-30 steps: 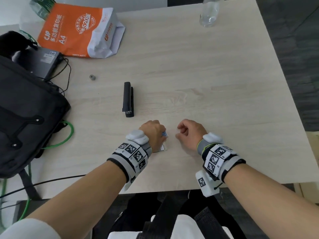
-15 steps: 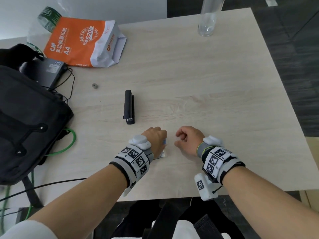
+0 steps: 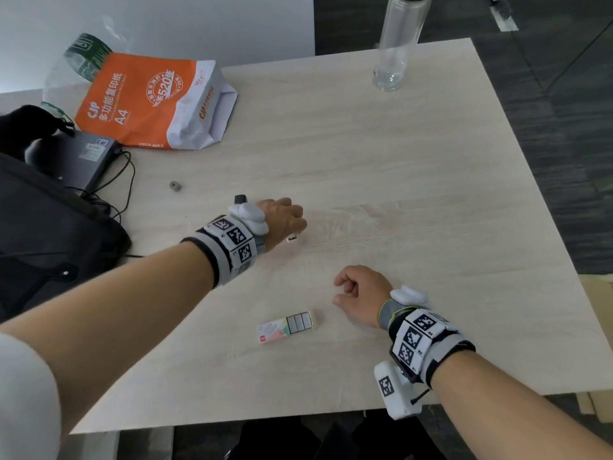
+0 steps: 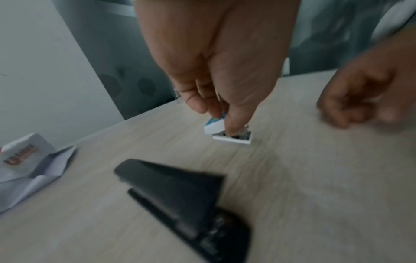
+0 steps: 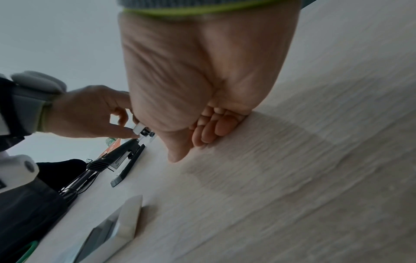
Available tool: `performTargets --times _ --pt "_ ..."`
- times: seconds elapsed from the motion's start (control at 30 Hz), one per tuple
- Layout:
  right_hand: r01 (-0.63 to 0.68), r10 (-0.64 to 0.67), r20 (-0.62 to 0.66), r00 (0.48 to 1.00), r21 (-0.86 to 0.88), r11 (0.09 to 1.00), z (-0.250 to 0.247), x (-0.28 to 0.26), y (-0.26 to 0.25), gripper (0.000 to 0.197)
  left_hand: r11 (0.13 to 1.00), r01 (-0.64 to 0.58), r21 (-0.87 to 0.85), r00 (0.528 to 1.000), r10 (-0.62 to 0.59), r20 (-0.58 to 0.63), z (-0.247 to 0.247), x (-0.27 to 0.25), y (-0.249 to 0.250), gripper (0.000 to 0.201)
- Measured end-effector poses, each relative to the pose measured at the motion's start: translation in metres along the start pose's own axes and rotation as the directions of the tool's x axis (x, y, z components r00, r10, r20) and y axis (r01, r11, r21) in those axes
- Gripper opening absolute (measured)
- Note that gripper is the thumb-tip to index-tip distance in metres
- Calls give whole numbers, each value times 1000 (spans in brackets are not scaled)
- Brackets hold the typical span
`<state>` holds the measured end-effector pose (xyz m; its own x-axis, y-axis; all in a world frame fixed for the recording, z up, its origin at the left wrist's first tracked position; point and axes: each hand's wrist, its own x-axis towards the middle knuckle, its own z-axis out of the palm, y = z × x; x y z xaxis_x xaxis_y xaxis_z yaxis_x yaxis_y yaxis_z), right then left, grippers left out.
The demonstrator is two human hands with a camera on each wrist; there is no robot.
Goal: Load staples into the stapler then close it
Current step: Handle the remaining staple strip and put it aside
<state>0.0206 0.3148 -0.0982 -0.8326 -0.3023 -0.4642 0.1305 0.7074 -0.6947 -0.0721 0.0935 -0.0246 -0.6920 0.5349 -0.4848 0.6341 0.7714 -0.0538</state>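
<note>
The black stapler [image 4: 180, 201] lies shut on the table, mostly hidden under my left wrist in the head view, where only its far end [image 3: 240, 198] shows. My left hand [image 3: 285, 220] hovers just right of it and pinches a small white piece with blue print [image 4: 216, 128] that touches the tabletop. A pastel staple box [image 3: 287, 327] lies near the front edge, its tray slid out with grey staple strips showing. My right hand [image 3: 361, 293] rests on the table to the right of the box, fingers curled into the palm [image 5: 211, 128], holding nothing.
A black bag [image 3: 49, 234] and cables fill the left side. An orange A4 paper pack [image 3: 149, 101] lies at the back left, a clear bottle [image 3: 394, 44] at the back, and a small grey nut [image 3: 175, 185] near the stapler. The light wooden table [image 3: 414, 194] ends close on the right.
My left hand has left the staple box and moved forward and left to the stapler, carrying the small white piece. The box now lies uncovered. My right hand has barely moved.
</note>
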Motion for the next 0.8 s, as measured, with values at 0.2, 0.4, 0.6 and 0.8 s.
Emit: performTargets --times 0.2,0.4,0.6,0.8 --pt "5 -5 3 1000 6 1000 0 0 0 19 998 8 62 999 -11 53 8 7 -21 40" --pt "4 -4 4 1000 3 1000 -1 -2 -4 19 996 78 -36 996 -79 -47 21 3 -21 48" --pt "-2 2 -1 1000 -11 1000 0 -4 -6 19 929 136 -345 896 -264 -358 30 -25 4 47" --pt "-12 11 -46 999 -17 1000 1 -4 -8 17 790 83 -607 822 -399 -407 65 -72 46 28"
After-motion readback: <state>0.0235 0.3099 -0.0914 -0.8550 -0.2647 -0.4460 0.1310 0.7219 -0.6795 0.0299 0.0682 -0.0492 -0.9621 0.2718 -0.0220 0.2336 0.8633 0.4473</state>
